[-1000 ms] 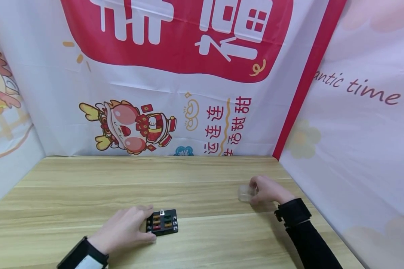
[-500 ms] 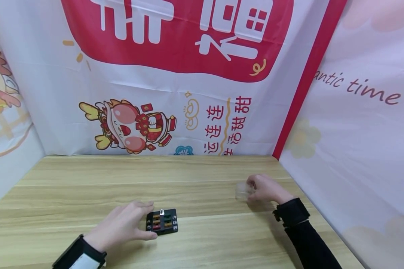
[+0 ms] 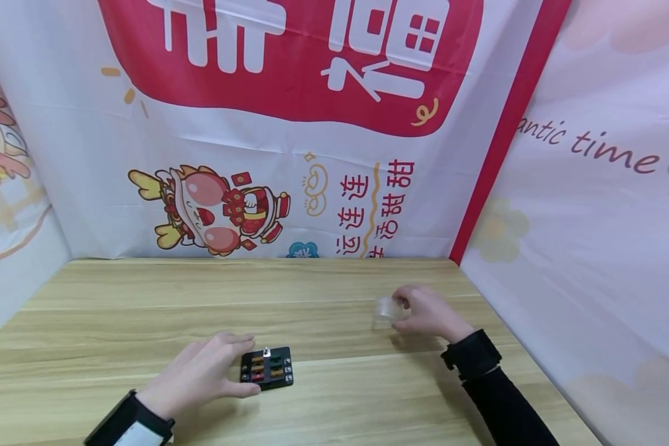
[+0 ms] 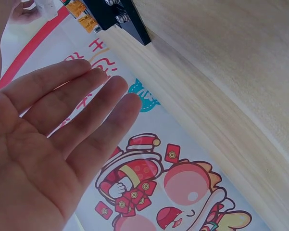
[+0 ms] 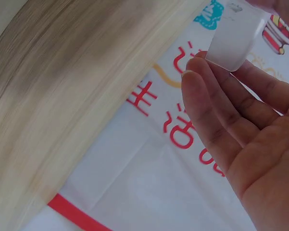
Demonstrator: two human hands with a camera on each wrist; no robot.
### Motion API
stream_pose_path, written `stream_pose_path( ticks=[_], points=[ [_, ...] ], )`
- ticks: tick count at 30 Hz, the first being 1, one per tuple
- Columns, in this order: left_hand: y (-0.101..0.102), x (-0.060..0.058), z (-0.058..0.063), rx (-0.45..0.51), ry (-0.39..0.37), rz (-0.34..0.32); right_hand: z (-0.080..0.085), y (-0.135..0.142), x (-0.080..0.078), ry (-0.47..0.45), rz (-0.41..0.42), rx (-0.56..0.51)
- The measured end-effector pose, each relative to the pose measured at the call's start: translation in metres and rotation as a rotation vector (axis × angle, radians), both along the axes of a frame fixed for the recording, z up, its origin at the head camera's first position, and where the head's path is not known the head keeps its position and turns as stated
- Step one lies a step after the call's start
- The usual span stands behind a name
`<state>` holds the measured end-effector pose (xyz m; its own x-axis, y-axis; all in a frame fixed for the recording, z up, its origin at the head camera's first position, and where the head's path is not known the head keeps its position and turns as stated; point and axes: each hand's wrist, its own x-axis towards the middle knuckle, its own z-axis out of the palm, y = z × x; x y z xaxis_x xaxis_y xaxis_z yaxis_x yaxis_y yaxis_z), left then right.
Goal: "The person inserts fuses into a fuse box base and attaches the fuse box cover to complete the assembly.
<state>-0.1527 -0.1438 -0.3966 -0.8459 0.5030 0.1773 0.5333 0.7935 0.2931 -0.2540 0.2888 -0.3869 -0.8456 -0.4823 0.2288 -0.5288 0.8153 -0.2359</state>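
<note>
A black fuse block [image 3: 266, 368] with orange, green and red blade fuses lies on the table, left of the middle in the head view. My left hand [image 3: 197, 376] is beside its left edge, fingers straight and thumb spread. In the left wrist view, a gap shows between the fingers of my left hand [image 4: 72, 130] and the block's dark edge [image 4: 130, 24]. Over on the right, my right hand [image 3: 428, 314] pinches a clear plastic cover [image 3: 386, 311] between thumb and fingers. The right wrist view shows the cover [image 5: 235, 41] at the fingertips, the thumb mostly cut off.
The wooden table [image 3: 145, 297] runs back to a white hanging cloth [image 3: 100, 204] with red print and a cartoon figure. Another cloth [image 3: 580, 248] hangs along the right side, close to the right forearm.
My right hand has moved left with the clear cover in its grip. The left hand's fingers have straightened and eased back a little from the fuse block, which stays put.
</note>
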Motion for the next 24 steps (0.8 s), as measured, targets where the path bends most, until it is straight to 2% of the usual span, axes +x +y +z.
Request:
stream_pose_path(
  ticks=[10,17,24],
  points=[
    [0.0,0.0,0.002,0.028,0.071,-0.033,-0.002,-0.014,0.006,0.082,0.061,0.016],
    [0.0,0.001,0.0,0.039,0.167,-0.06,-0.004,-0.026,0.011,0.152,0.138,0.022],
    [0.001,0.0,0.0,0.046,0.202,-0.062,-0.002,-0.039,0.02,0.177,0.144,0.051]
  ],
)
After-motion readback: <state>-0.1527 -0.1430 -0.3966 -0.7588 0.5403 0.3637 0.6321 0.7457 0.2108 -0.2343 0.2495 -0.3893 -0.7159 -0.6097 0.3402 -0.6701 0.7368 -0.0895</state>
